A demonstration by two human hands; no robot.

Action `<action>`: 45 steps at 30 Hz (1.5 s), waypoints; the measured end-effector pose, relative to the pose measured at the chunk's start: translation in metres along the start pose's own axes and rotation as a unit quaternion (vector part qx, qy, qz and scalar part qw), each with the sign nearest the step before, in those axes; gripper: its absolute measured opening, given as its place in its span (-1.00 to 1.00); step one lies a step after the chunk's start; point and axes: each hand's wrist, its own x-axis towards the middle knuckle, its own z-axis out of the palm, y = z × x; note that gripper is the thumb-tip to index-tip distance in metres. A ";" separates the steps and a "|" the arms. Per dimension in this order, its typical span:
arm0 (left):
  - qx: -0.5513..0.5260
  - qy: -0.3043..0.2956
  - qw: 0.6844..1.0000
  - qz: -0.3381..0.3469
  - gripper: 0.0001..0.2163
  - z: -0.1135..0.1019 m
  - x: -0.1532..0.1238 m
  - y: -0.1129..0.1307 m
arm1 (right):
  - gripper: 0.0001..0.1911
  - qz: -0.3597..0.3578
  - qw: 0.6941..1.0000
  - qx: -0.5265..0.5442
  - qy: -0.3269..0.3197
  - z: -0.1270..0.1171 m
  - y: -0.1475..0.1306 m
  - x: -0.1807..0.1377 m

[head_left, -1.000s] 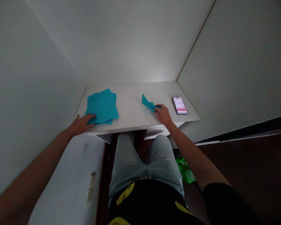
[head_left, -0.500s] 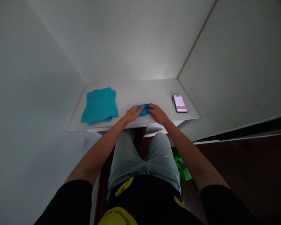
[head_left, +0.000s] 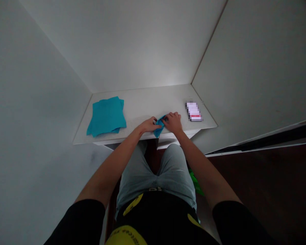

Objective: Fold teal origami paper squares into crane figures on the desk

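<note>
Folded blue sheet, held in two hands at a white desk

Clock positions are taken from the folded sheet, with twelve towards the far wall.

Item 1. Folded sheet (head_left: 158, 132), blue, small, creased; at the front of the desk (head_left: 142, 102), about midway along it. One corner points to between six and seven o'clock, at the front edge. The exact fold is partly hidden by fingers.

Item 2. Left hand (head_left: 150, 124), bare, at nine o'clock; thumb and fingers pinching the sheet, thumb over its near side.

Item 3. Right hand (head_left: 173, 122), bare, at two o'clock; thumb and forefinger pinching the upper part, other fingers bent. The two hands are close together, with the sheet between them.

Item 4. Stack of sheets (head_left: 108, 115), same blue, flat, edges unaligned; at nine o'clock, well apart from both hands.

Item 5. Phone (head_left: 193, 111), screen up, pale with a red band, image coarsely blocked; between two and three o'clock, near the right hand.

Item 6. Jeans (head_left: 135, 180), light, at six o'clock, the knees at the desk.

Item 7. Shirt (head_left: 163, 217), black with yellow patches, below the jeans at six.

Item 8. Green bag (head_left: 196, 184), partly hidden by the right arm; between four and five o'clock.
</note>
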 end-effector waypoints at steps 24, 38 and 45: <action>-0.014 0.162 0.985 0.066 -0.45 0.039 -0.012 -0.002 | -0.79 0.087 0.967 0.230 0.069 0.002 0.011 0.014; -0.210 0.218 0.952 0.047 -0.64 0.043 -0.001 -0.001 | -0.57 0.103 0.880 0.452 0.102 0.000 0.027 0.014; 0.056 0.235 0.958 0.154 -0.69 0.022 -0.017 0.008 | -0.50 0.142 0.868 0.469 0.074 -0.004 0.020 0.013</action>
